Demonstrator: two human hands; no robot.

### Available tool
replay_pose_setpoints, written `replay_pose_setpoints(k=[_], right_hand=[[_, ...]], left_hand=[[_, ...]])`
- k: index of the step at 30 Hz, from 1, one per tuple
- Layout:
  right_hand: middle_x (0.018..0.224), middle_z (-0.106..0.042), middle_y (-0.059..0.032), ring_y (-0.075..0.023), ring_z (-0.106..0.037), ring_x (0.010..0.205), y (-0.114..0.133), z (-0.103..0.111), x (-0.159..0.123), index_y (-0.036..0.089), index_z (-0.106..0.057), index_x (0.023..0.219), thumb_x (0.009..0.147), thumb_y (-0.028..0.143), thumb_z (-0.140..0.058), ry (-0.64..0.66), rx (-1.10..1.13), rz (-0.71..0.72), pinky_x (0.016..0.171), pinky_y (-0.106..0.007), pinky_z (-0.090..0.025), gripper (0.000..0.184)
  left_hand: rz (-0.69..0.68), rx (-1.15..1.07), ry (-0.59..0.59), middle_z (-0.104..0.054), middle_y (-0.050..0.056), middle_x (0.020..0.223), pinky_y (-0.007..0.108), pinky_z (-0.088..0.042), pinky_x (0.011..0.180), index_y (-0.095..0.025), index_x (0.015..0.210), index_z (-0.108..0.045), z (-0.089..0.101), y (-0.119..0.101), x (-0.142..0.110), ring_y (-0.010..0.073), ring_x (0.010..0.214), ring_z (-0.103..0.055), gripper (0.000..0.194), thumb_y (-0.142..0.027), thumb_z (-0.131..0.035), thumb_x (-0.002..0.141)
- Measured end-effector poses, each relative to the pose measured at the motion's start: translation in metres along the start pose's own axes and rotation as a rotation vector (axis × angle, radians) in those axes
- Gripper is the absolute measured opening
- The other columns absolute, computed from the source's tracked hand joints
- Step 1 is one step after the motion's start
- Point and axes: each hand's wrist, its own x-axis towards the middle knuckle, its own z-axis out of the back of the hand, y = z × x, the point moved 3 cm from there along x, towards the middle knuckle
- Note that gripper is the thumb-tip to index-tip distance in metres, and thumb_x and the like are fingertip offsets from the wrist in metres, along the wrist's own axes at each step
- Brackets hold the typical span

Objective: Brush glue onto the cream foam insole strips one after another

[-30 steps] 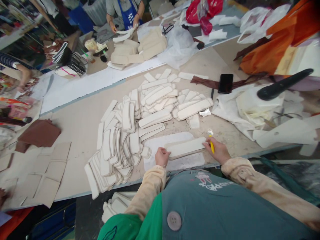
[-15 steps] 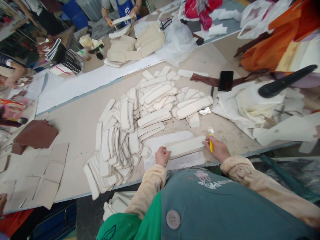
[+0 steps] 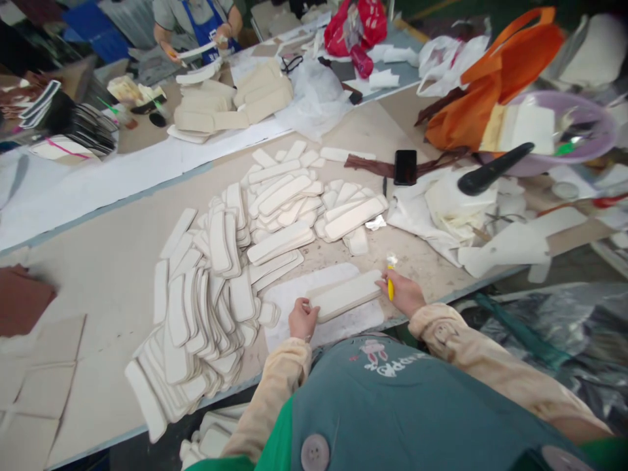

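Observation:
A small stack of long cream strips (image 3: 346, 296) with rounded ends lies on a white sheet (image 3: 279, 294) at the table's near edge. At its left end, my left hand (image 3: 303, 320) pinches the strips between thumb and fingers. My right hand (image 3: 403, 294) has its fingertips at the other end and grips a slim yellow-handled tool (image 3: 390, 288). The tool points away from me; its pale tip is too blurred to make out. Just beyond, similar strips (image 3: 282, 239) lie in a large heap that spreads to the left (image 3: 189, 327).
A black phone (image 3: 405, 167) lies beyond the heap. To the right are a white bag with a black handle (image 3: 495, 171), an orange bag (image 3: 490, 85) and a purple basin (image 3: 596, 154). Across the table a person in a blue apron (image 3: 199, 26) handles a strip. Brown squares (image 3: 46, 379) lie left.
The view has swung to the right, so everything sits further left in the picture. Both hands remain at the ends of the strip stack, the yellow-handled tool still in my right hand.

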Motion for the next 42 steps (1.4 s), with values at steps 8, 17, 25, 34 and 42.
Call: replay_pose_setpoints(k=[8, 17, 25, 34, 42], right_hand=[[0.102, -0.063, -0.0127, -0.0255, -0.057, 0.1, 0.028, 0.009, -0.015, 0.019, -0.056, 0.098, 0.087, 0.029, -0.048, -0.133, 0.135, 0.315, 0.084, -0.039, -0.046, 0.017], [0.125, -0.053, -0.0171, -0.0255, -0.032, 0.131, 0.096, -0.033, -0.023, 0.015, -0.057, 0.105, 0.081, 0.037, -0.06, 0.101, 0.294, 0.818, 0.104, -0.049, -0.031, 0.033], [0.135, -0.045, -0.0186, -0.0279, -0.033, 0.131, 0.018, -0.03, -0.028, 0.014, -0.051, 0.116, 0.082, 0.031, -0.06, -0.034, 0.219, 0.536, 0.105, -0.053, -0.029, 0.04], [0.135, -0.047, -0.0135, -0.0273, -0.045, 0.123, -0.032, 0.002, -0.034, 0.02, -0.047, 0.12, 0.083, 0.033, -0.056, -0.246, 0.293, 0.233, 0.105, -0.052, -0.033, 0.04], [0.126, -0.054, -0.0124, -0.0251, -0.048, 0.12, 0.001, 0.033, -0.025, 0.02, -0.049, 0.118, 0.083, 0.029, -0.056, -0.207, 0.548, 0.386, 0.103, -0.047, -0.039, 0.037]], left_hand=[[-0.04, 0.01, 0.019, -0.056, -0.006, 0.059, 0.024, -0.037, 0.06, -0.023, 0.097, -0.052, 0.004, -0.004, -0.001, 0.0142, 0.06, -0.058, 0.027, -0.034, -0.057, 0.074], [-0.1, 0.031, -0.006, -0.055, -0.006, 0.06, 0.024, -0.038, 0.059, -0.022, 0.097, -0.049, 0.0, 0.0, 0.004, 0.0146, 0.06, -0.058, 0.029, -0.038, -0.055, 0.074], [-0.12, 0.044, -0.037, -0.053, -0.005, 0.064, 0.025, -0.039, 0.062, -0.021, 0.096, -0.048, -0.001, -0.003, 0.002, 0.0142, 0.062, -0.056, 0.027, -0.034, -0.055, 0.073], [-0.164, 0.062, -0.17, -0.053, 0.0, 0.084, 0.028, -0.042, 0.068, -0.019, 0.088, -0.053, 0.008, -0.004, -0.001, 0.0119, 0.064, -0.052, 0.025, -0.029, -0.061, 0.066], [-0.161, -0.469, -0.019, -0.05, -0.004, 0.066, 0.022, -0.039, 0.059, -0.019, 0.079, -0.05, 0.024, -0.046, -0.026, 0.0103, 0.061, -0.049, 0.021, -0.027, -0.061, 0.063]])
